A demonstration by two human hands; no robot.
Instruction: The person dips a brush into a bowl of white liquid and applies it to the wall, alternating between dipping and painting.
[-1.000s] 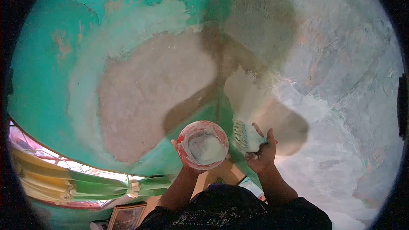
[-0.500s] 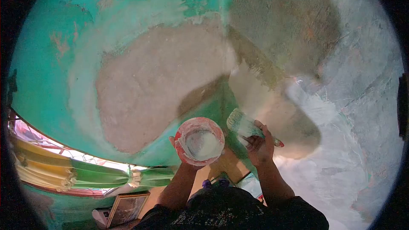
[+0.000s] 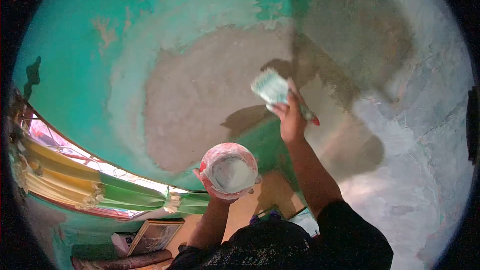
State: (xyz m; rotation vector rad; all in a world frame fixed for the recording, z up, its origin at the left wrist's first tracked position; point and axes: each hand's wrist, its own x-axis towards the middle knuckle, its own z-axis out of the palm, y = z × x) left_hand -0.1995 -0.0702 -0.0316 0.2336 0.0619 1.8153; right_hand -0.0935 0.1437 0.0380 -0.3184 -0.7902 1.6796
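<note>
My left hand (image 3: 198,175) grips a red bucket (image 3: 204,167) from beneath and the side, its rim smeared with white. Inside lies whitish paint (image 3: 232,172). Most of the left fingers are hidden behind the bucket. Raised in front of the wall, my right hand (image 3: 290,112) is closed around the handle of a wide paintbrush (image 3: 271,87) with a red handle end. The bristles, coated pale, point up and left and overlap the bare plaster patch (image 3: 200,85) in this view; they are slightly blurred.
Green paint (image 3: 70,55) surrounds the patch, and a grey wall (image 3: 430,120) meets it at a corner on the right. At lower left hang yellow and green curtains (image 3: 127,192) by a window. A framed picture (image 3: 156,235) leans below, near a rolled-up item (image 3: 125,262).
My right hand has lifted the paintbrush up and slightly left, from beside the bucket to over the plaster patch. The bucket stays in my left hand; the view has shifted a little.
</note>
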